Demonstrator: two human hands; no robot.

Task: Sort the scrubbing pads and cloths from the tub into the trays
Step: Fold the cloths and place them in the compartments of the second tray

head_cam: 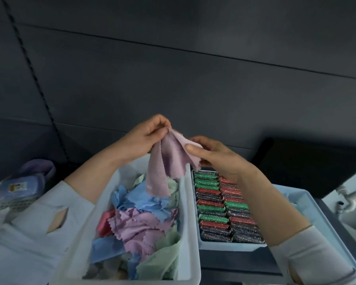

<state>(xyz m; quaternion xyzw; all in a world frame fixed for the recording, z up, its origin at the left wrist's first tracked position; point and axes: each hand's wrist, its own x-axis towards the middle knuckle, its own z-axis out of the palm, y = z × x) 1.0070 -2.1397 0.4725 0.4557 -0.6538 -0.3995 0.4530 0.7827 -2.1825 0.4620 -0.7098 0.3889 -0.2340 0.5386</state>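
A pink cloth (pixel 169 159) hangs above the white tub (pixel 188 212). My left hand (pixel 146 138) pinches its upper left corner and my right hand (pixel 216 155) pinches its right edge between thumb and fingers. Inside the tub lies a loose heap of blue, pink and pale green cloths (pixel 144 221) with a red pad at the left side. Right of the tub a light blue tray (pixel 230 246) holds two rows of glittery green, red and dark scrubbing pads (pixel 220 204) standing on edge.
Another light blue tray (pixel 308 204) sits behind my right forearm. Packaged items, one blue (pixel 21 188), lie at the far left. A dark box (pixel 308 165) stands at the back right. A dark panelled wall fills the background.
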